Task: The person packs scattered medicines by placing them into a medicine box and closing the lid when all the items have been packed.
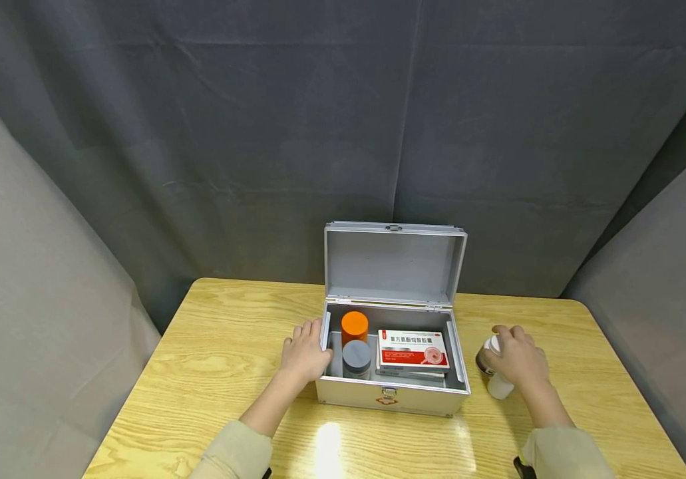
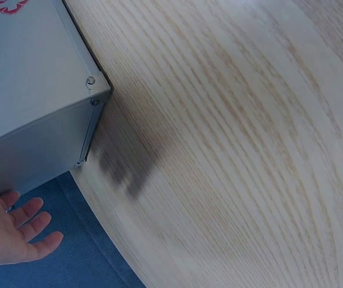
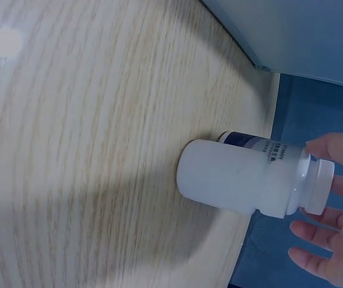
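An aluminium first-aid box [image 1: 393, 397] stands with its lid up. My left hand [image 1: 305, 352] rests at its left wall, thumb at the rim; in the left wrist view its fingers [image 2: 36, 225] extend loosely beside the wall. Right of the box, my right hand [image 1: 519, 359] grips the top of a white-capped pill bottle [image 1: 486, 360] with a dark band and "VITAMIN" on its label [image 3: 276, 151]. A plain white bottle [image 3: 222, 174] stands right beside it, nearer me. In the right wrist view the white bottle partly hides the grip.
Inside the box are an orange-capped bottle [image 1: 354, 324], a grey-capped bottle [image 1: 357, 356] and a red-and-white medicine carton [image 1: 412, 349] on top of another carton. The wooden table [image 1: 229, 346] meets a dark curtain [image 1: 229, 166] behind.
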A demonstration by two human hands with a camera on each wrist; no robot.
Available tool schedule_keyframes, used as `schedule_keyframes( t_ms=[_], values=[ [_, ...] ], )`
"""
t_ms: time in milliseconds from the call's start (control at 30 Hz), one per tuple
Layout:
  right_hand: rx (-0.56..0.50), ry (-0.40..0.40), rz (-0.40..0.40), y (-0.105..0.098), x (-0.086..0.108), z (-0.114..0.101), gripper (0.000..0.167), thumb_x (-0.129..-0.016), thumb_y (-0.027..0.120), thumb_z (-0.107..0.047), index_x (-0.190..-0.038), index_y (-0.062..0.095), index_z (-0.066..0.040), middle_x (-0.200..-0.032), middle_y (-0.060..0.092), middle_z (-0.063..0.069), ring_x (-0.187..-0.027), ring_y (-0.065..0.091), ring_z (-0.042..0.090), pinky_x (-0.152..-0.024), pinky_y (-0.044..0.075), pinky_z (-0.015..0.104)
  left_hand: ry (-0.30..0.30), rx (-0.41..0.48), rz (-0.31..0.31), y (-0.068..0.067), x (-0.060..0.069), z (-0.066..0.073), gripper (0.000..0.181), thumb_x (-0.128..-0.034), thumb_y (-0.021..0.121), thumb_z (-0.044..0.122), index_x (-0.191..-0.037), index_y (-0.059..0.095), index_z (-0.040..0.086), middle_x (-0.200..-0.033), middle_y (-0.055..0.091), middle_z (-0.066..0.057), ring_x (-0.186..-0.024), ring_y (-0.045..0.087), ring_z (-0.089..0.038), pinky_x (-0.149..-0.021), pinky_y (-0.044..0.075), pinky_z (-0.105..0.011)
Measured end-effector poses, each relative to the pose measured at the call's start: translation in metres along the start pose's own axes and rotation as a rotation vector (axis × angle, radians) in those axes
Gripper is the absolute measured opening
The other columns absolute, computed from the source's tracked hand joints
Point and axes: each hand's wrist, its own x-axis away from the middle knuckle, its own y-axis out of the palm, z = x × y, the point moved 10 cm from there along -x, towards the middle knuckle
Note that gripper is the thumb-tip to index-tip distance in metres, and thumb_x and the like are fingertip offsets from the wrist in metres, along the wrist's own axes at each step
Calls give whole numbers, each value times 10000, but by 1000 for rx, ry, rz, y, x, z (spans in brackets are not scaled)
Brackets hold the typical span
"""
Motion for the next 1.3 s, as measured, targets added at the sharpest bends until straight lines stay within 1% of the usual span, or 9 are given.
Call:
schedule_keyframes(
  t_ms=[233,500,600,733,800,1033,1300],
  values=[
    [-9,21,-41,3,1,3,542,-828,586,-309,-1217,464,48,-1162,425,337,-987,452,495,-690,393,596,6,3,13,-3,0,1,671,-773,524,297,-1372,351,46,-1306,430,-130,-1153,396,-315,-876,347,-498],
    [-22,39,-73,4,0,6,559,-830,577,-341,-1213,456,48,-1159,405,353,-967,463,499,-665,406,579,0,5,0,-2,0,1,655,-795,534,293,-1375,340,60,-1318,419,-128,-1176,379,-315,-901,334,-505],
    [-18,33,-71,3,0,6,552,-835,569,-337,-1215,460,49,-1148,415,353,-956,479,500,-673,408,585,4,2,2,-2,1,2,660,-787,532,297,-1372,345,56,-1316,420,-132,-1174,380,-320,-897,336,-510],
    [-4,27,-63,2,1,5,538,-845,560,-330,-1213,470,52,-1134,429,353,-945,489,503,-707,389,607,0,0,-7,-1,1,1,662,-799,529,307,-1381,334,60,-1330,409,-130,-1188,370,-319,-910,330,-504],
    [-1,26,-59,2,0,5,530,-846,557,-331,-1206,477,50,-1120,436,351,-929,494,500,-706,385,608,-2,-1,-13,0,0,1,663,-803,530,309,-1385,329,63,-1337,404,-127,-1196,365,-318,-917,327,-502],
    [1,27,-51,1,1,5,514,-858,536,-332,-1206,483,43,-1116,446,340,-937,497,496,-695,392,601,7,4,-2,-1,1,2,650,-797,545,298,-1368,345,60,-1321,415,-132,-1189,373,-326,-900,333,-514],
    [-8,25,-55,1,1,5,500,-868,534,-329,-1198,489,44,-1110,443,343,-932,496,491,-684,397,580,-3,-3,-13,0,0,0,656,-799,539,300,-1376,337,64,-1328,408,-126,-1188,370,-319,-905,331,-508]
  ],
)
